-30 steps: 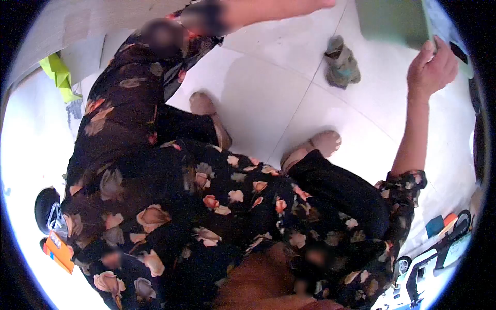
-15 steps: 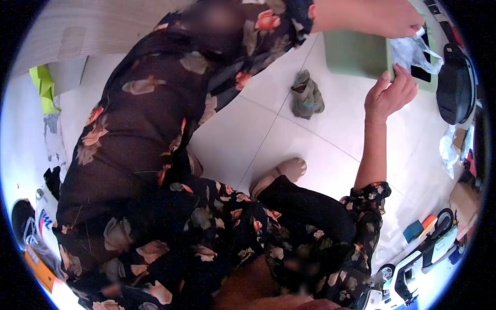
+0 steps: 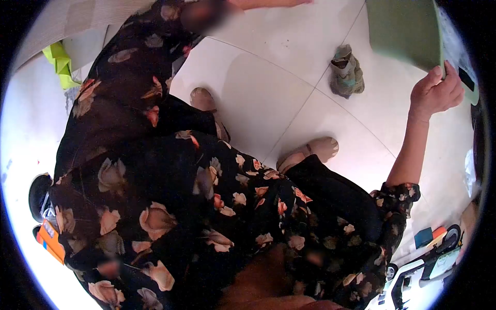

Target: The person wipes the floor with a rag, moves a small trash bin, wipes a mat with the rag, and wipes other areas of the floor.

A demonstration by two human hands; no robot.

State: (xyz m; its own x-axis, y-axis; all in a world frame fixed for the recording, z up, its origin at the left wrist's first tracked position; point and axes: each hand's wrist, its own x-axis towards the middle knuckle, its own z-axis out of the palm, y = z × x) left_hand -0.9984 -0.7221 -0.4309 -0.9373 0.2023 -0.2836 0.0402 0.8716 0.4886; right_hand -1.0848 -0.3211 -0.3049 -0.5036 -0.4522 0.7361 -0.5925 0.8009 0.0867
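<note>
My right hand [image 3: 438, 93] grips the rim of a pale green plastic bin [image 3: 403, 31], thumb and fingers closed over the edge. Clear plastic film [image 3: 453, 39] shows beyond that rim, partly cut off by the dark edge of the picture. Only a sliver of my left hand [image 3: 302, 2] shows at the top edge, away from the bin; its fingers are mostly out of sight. On the tiled floor, between the bin and my feet, lies a crumpled grey-green bundle [image 3: 347, 72], apparently cloth.
My beige shoes [image 3: 323, 149] stand on the white floor tiles [image 3: 258, 77]. A wooden surface [image 3: 57, 26] and a yellow-green item [image 3: 61, 64] are at upper left. An orange box [image 3: 50, 240] lies at lower left. A white toy vehicle [image 3: 408, 281] and assorted items sit at lower right.
My left hand has come off the clear plastic at the bin and swung left to the top edge. My right hand remains at the bin's rim. The view has shifted.
</note>
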